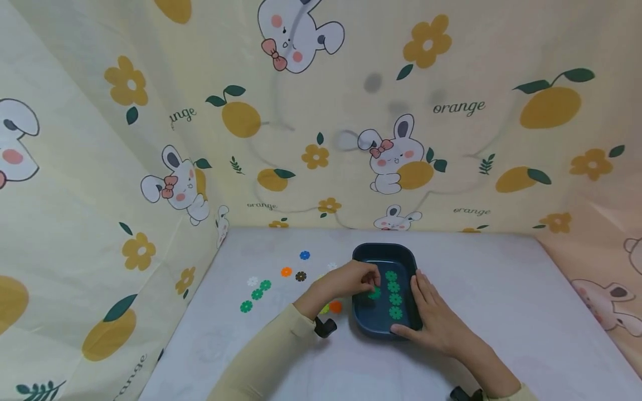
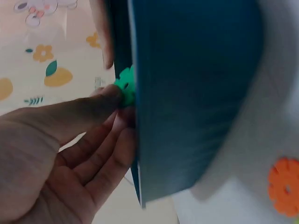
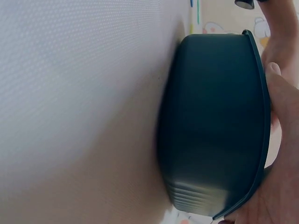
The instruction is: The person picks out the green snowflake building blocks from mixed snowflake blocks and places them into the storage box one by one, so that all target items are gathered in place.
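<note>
A dark blue-green rectangular tray (image 1: pixel 386 326) stands on the table with several green flower-shaped discs (image 1: pixel 393 287) in a column along its right side. My left hand (image 1: pixel 353 278) reaches over the tray's left rim, pinching another green flower-shaped disc (image 2: pixel 126 86) between thumb and fingers. In the head view that disc shows low inside the tray, left of the column. My right hand (image 1: pixel 441 323) rests against the tray's right side, fingers straight along the rim and thumb at the near right corner. The right wrist view shows the tray's outer wall (image 3: pixel 215 116) beside that hand.
Left of the tray lie loose flower-shaped discs: several green ones (image 1: pixel 257 294), a white one (image 1: pixel 252 281), a blue one (image 1: pixel 305 255), a brown one (image 1: pixel 301 276) and orange ones (image 1: pixel 286 272). My left forearm passes over part of this group. A patterned curtain (image 1: pixel 321 111) surrounds the table.
</note>
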Demonstrator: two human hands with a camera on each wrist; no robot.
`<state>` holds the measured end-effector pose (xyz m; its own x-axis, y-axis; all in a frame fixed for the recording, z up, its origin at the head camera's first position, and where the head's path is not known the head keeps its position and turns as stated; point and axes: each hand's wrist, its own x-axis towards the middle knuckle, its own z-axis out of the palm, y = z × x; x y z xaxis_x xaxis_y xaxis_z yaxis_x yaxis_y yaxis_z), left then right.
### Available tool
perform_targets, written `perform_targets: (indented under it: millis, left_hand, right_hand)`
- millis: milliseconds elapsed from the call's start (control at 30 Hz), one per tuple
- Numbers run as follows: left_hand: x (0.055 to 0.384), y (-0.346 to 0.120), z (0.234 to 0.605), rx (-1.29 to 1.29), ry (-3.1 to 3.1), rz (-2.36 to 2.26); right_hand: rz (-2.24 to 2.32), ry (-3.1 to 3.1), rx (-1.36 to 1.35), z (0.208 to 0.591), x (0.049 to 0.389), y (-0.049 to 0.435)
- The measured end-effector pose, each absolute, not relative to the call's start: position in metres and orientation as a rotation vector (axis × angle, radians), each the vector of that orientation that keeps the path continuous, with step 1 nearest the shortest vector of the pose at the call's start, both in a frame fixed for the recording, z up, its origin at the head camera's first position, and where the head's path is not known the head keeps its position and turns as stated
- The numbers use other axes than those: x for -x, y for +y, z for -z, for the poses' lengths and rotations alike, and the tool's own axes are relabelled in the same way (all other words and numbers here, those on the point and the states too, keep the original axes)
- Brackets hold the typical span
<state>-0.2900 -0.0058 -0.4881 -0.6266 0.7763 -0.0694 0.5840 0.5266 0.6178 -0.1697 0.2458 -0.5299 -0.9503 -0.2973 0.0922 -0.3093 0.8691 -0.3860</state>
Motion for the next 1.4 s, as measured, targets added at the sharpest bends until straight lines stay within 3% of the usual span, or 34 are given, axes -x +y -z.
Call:
perform_targets:
  millis: [167, 1033, 1400]
  left_hand:
    - [0.293, 0.012, 0.491, -1.228, 2.379, -0.681]
    - [0.294, 0.034, 0.505, -1.141, 2.339, -0.387]
    - [0.289, -0.002, 0.496, -1.217, 2.356, -0.788]
  right_hand:
    - [-0.623, -2.995, -0.492, 0.530, 0.170, 0.246]
    - [-0.639, -2.995, -0.497, 0.529, 0.169, 0.246]
    - [-0.625, -3.011, -0.484, 0.529, 0.169, 0.245]
